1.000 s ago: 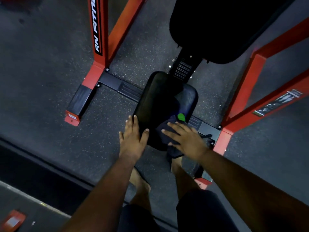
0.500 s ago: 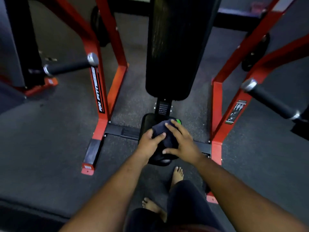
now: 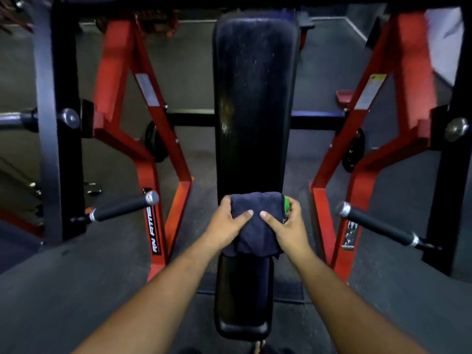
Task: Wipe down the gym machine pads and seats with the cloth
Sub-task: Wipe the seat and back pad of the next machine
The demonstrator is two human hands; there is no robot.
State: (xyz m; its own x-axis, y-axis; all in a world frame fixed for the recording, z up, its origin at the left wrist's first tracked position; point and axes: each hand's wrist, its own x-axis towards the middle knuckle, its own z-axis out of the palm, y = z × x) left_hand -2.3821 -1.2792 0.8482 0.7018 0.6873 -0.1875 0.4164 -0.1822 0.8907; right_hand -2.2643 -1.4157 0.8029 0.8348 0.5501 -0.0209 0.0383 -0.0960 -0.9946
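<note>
Dark rubber floor (image 3: 63, 290) lay open either side of the red frame (image 3: 163, 175).
Both the left hand (image 3: 227, 221) and right hand (image 3: 286, 226) gripped the dark cloth (image 3: 255, 221) at the back pad's (image 3: 252, 98) near edge, above the seat (image 3: 242, 297).

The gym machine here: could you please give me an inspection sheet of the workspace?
Surface: dark speckled floor beneath a red frame.
Job's things: dark cloth draped at the foot of the black back pad; seat just below.
Clutter: small green item beside the cloth, unidentifiable.
Grippers: left hand and right hand both grip the cloth.
Cables: nothing seen.
Surroundings: black grip handles either side; weight plates behind.
</note>
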